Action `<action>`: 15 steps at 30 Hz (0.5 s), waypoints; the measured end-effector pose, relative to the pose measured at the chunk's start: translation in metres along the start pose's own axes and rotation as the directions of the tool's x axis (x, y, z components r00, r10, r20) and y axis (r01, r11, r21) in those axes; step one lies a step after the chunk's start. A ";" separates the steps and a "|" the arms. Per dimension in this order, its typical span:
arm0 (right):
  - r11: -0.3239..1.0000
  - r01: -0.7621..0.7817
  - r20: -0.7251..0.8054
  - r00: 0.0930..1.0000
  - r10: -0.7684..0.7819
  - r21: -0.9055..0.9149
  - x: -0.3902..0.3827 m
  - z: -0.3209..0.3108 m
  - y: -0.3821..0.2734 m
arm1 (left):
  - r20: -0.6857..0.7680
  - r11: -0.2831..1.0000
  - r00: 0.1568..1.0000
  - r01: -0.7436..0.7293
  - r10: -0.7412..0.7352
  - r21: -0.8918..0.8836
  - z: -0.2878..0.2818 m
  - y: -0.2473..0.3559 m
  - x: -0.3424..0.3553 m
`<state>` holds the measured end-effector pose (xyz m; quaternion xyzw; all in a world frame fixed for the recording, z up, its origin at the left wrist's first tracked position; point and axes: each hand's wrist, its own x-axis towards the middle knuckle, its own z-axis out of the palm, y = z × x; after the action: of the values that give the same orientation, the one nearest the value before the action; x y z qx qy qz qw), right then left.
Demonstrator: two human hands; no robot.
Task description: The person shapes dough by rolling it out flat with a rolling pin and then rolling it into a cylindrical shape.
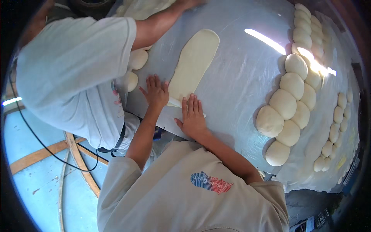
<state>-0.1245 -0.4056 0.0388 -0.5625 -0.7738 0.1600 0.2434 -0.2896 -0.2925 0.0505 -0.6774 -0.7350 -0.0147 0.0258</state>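
A long flat sheet of pale dough lies on the grey metal tabletop, stretching away from me. Across its near end is a narrow white rod that looks like a thin rolling pin. My hands cover most of it. Fingers outstretched, my left hand rests at the rod's left end, beside the dough's near left edge. My right hand lies flat over its right part, fingers pointing away and the thumb spread to the left. Neither hand has its fingers wrapped round anything.
Rows of round dough balls line the table's right side. Smaller dough pieces sit on plastic sheeting farther right. Close on my left a co-worker in a white shirt reaches across the table, near more dough balls.
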 end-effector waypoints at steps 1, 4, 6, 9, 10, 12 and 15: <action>0.999 0.032 0.010 0.999 -0.032 -0.008 -0.002 0.003 0.002 | 0.011 1.000 1.000 -0.018 0.018 -0.002 0.004 -0.005 -0.001; 0.994 0.111 0.022 0.994 -0.111 0.008 -0.007 0.006 0.008 | -0.056 0.998 0.997 -0.045 0.048 0.050 0.016 -0.018 -0.008; 0.986 0.162 0.025 0.986 -0.163 0.034 -0.010 0.008 0.014 | -0.056 0.997 0.997 -0.054 0.056 0.050 0.022 -0.025 -0.012; 0.948 0.290 0.070 0.957 -0.283 -0.134 -0.013 0.009 0.022 | -0.086 0.998 0.995 -0.044 0.046 0.034 0.029 -0.033 -0.023; 0.943 0.322 0.066 0.946 -0.317 -0.088 -0.013 0.007 0.023 | -0.116 0.999 0.993 -0.032 0.033 0.018 0.032 -0.037 -0.028; 0.929 0.367 0.072 0.929 -0.364 -0.039 -0.013 0.003 0.024 | -0.163 0.999 0.986 -0.022 0.017 -0.029 0.039 -0.045 -0.038; 0.884 0.467 0.074 0.883 -0.464 -0.022 -0.017 0.005 0.022 | -0.234 0.991 0.972 -0.018 -0.013 -0.131 0.044 -0.056 -0.059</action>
<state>-0.1058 -0.4147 0.0195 -0.3595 -0.8967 0.1004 0.2378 -0.3415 -0.3532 0.0043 -0.6720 -0.7234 -0.1432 0.0677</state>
